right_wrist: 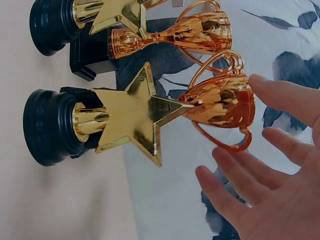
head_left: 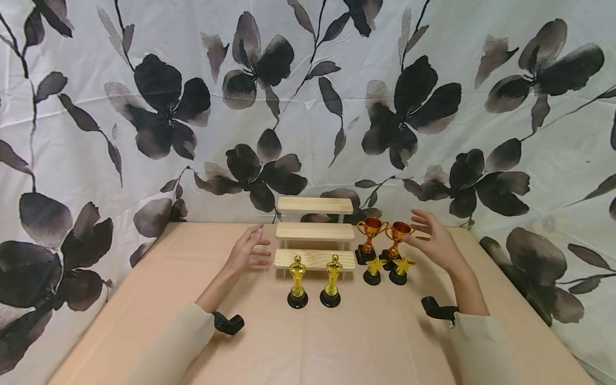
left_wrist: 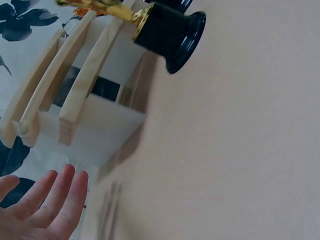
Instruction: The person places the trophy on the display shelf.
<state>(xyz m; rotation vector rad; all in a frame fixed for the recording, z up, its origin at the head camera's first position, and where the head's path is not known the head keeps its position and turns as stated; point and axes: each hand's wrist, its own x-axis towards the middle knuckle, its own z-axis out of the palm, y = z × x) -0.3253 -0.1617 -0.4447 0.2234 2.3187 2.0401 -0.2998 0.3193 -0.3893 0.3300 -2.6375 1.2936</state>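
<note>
My left hand (head_left: 246,251) is held out just left of a three-tier wooden shelf (head_left: 315,232), fingers spread and holding nothing. In the left wrist view its fingers (left_wrist: 75,200) are apart from the shelf's end. My right hand (head_left: 435,243) reaches beside the right copper-coloured cup trophy (head_left: 398,233), its thumb near the rim and its fingers spread around the handle side. Whether it touches the cup I cannot tell. A second cup trophy (head_left: 371,229) stands to the left. Two small star trophies (head_left: 373,266) (right_wrist: 132,112) stand in front of the cups, partly hiding the right one.
Two gold figure trophies (head_left: 298,278) (head_left: 333,278) on black round bases stand before the shelf's lowest tier. A peach-coloured cloth covers the table (head_left: 308,342). Behind it hangs a white curtain (head_left: 346,139) with dark flowers. Each wrist carries a black strap mount (head_left: 228,323).
</note>
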